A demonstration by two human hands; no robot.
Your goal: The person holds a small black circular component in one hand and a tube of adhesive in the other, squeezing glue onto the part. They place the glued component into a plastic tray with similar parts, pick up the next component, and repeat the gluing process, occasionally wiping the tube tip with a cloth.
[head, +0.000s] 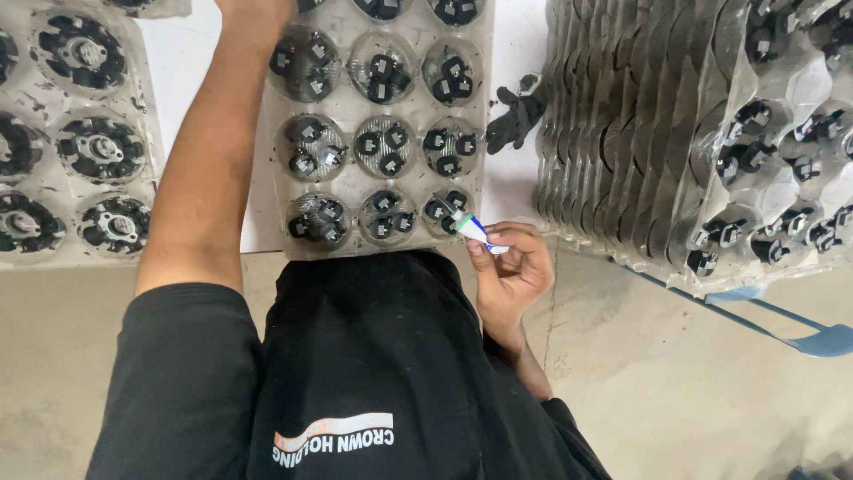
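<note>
Nearest, right hand (508, 271): my fingers are pinched around a small white-and-blue tube (474, 231), nozzle angled toward the tray's closest corner cup.
Middle, clear tray (342, 182): black parts sit in cups.
Farthest, left hand: out of frame, grip unknowable.

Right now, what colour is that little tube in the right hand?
The small tube is white with blue; the head view shows it.
</note>
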